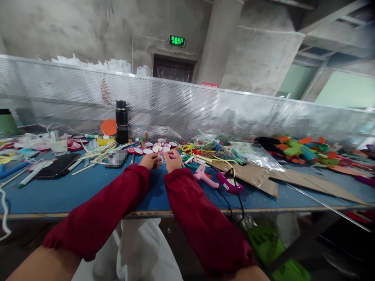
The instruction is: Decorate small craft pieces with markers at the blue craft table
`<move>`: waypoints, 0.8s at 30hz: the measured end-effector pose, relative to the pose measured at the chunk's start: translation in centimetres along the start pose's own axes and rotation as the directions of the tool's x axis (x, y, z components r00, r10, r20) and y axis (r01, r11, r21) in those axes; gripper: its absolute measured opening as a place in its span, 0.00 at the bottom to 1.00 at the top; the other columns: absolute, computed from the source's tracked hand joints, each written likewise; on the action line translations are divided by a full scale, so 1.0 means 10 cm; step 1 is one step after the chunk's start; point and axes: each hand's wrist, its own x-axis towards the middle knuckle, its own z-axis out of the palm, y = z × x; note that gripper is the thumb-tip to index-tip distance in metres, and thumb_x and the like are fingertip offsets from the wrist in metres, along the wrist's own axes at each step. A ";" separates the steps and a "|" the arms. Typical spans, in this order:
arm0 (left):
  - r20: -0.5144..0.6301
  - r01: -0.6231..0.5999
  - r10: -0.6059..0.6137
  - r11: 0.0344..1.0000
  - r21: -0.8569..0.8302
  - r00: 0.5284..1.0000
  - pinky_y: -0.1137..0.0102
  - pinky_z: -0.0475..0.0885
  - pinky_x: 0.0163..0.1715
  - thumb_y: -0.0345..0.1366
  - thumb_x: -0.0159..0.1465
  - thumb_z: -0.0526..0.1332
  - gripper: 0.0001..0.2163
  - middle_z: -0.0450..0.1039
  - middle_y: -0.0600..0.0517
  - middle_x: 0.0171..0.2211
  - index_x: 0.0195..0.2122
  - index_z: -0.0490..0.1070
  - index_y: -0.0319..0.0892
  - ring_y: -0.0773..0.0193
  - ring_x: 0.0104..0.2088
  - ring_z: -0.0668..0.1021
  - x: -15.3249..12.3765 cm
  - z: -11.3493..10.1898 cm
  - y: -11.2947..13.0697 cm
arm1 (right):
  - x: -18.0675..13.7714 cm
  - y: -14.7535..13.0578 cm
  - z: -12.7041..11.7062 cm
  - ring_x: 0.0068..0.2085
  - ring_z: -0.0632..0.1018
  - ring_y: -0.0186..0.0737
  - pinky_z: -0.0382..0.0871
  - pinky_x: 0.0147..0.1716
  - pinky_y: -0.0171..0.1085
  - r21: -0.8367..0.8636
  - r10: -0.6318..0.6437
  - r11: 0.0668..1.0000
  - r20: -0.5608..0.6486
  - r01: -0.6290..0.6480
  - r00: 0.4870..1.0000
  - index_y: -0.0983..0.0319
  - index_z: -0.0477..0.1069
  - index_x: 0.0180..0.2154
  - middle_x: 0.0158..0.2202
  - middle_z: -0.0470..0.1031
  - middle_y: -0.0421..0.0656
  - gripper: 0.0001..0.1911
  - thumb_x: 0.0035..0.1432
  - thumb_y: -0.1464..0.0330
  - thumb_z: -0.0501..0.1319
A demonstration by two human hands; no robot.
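Observation:
Both my arms in dark red sleeves reach over the blue table (88, 187). My left hand (150, 160) and my right hand (172, 160) rest close together near the table's middle, fingers curled. The right hand pinches a small pink piece (172, 156); what the left hand grips between the two hands is too small to name. Just beyond them lie several round white discs with red rims (156, 147).
A black bottle (121, 121) stands behind the discs. A dark phone (58, 166) and wooden sticks (93, 156) lie left. A pink glue gun (205, 176), cardboard (263, 177), colourful strips and foam pieces lie right. A perforated metal screen (187, 101) closes the back.

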 end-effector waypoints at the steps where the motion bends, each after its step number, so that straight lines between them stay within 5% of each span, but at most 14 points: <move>1: 0.000 0.002 -0.002 1.000 0.006 1.000 0.77 0.63 0.16 0.38 0.56 0.64 0.09 0.72 0.54 0.21 0.25 0.66 0.39 0.71 0.17 0.71 0.00 0.00 0.01 | 0.00 -0.01 -0.01 0.25 0.68 0.33 0.61 0.29 0.32 -0.008 0.005 1.000 -0.005 -0.005 1.000 0.60 0.66 0.22 0.21 0.69 0.35 0.08 0.49 0.64 0.57; 7: -0.014 0.036 -0.035 0.999 0.029 0.999 0.76 0.63 0.17 0.37 0.57 0.62 0.09 0.70 0.54 0.19 0.25 0.67 0.38 0.71 0.16 0.70 -0.03 -0.01 0.04 | 0.02 0.01 -0.02 0.26 0.69 0.34 0.62 0.30 0.32 -0.038 0.003 0.999 -0.080 -0.006 0.997 0.60 0.66 0.22 0.22 0.70 0.36 0.08 0.49 0.64 0.57; 24: 0.003 0.008 -0.008 1.000 0.008 1.000 0.76 0.64 0.17 0.37 0.58 0.62 0.08 0.72 0.54 0.22 0.26 0.67 0.39 0.72 0.17 0.70 0.01 -0.03 -0.02 | 0.01 0.06 -0.01 0.26 0.69 0.34 0.62 0.29 0.32 -0.065 -0.030 0.997 -0.041 0.028 0.999 0.60 0.66 0.23 0.22 0.70 0.36 0.09 0.49 0.62 0.57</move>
